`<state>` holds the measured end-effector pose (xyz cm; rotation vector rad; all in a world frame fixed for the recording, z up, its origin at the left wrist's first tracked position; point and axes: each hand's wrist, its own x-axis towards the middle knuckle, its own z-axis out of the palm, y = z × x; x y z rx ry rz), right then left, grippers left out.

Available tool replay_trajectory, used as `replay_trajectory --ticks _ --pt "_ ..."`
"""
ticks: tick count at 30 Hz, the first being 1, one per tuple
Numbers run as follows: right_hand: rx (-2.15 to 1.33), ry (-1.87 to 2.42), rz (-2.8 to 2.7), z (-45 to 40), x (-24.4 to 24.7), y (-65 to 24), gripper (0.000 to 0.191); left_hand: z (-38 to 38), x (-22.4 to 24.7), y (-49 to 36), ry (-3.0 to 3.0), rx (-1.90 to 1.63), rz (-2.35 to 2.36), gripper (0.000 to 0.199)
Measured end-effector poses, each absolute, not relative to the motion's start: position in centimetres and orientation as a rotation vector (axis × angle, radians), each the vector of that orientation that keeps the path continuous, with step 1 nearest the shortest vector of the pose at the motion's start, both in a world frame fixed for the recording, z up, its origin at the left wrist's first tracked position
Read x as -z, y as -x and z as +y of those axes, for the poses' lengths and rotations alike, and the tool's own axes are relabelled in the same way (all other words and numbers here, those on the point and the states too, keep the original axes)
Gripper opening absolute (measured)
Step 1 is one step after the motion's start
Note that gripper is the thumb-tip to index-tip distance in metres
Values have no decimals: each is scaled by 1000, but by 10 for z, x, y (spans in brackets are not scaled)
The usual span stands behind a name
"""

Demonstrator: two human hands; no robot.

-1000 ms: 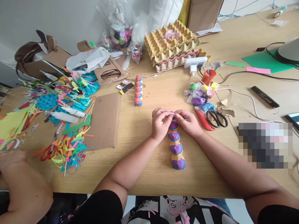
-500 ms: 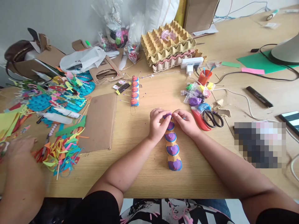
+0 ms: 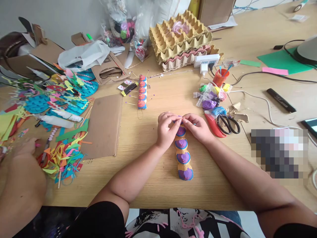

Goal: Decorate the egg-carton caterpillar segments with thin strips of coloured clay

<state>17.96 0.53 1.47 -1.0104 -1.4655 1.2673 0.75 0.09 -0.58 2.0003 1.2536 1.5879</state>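
A strip cut from an egg carton [image 3: 182, 151] lies lengthwise in front of me, its bumps covered in blue and purple clay with small red marks. Over its far end, my left hand [image 3: 168, 129] and my right hand [image 3: 197, 128] meet fingertip to fingertip, both closed in a pinch. A tiny bit of purple clay [image 3: 180, 116] shows between the fingertips; the rest is hidden by the fingers. The farthest bump is partly covered by my hands. Farther back stands a second carton strip [image 3: 142, 94] in blue and red, with thin sticks poking from its sides.
Black-handled scissors [image 3: 229, 124], bagged clay [image 3: 210, 99] and an orange cup [image 3: 220, 78] lie to the right. Stacked egg trays [image 3: 179, 38] stand behind. Leftward are a cardboard sheet [image 3: 102, 125], paper strips [image 3: 65, 162], glue bottles [image 3: 56, 121] and another person's arm [image 3: 24, 178].
The view has shifted slightly. My hands stay over the strip's far end, fingertips now closer together above it. The other person's hand at left has moved a little.
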Motion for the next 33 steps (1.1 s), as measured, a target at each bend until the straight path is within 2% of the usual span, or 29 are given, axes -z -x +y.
replay_trajectory --ticks 13,21,33 --pt "-1274 1034 -1476 6 -15 -179 63 0 6 -8 -1963 -1602 1214 15" --pt "-1233 1077 -1466 6 -17 -177 72 -2 1 -8 -1814 -1527 1280 42" --pt "-1281 1050 -1444 6 -16 -179 71 -2 3 -9 -1956 -1526 1256 24"
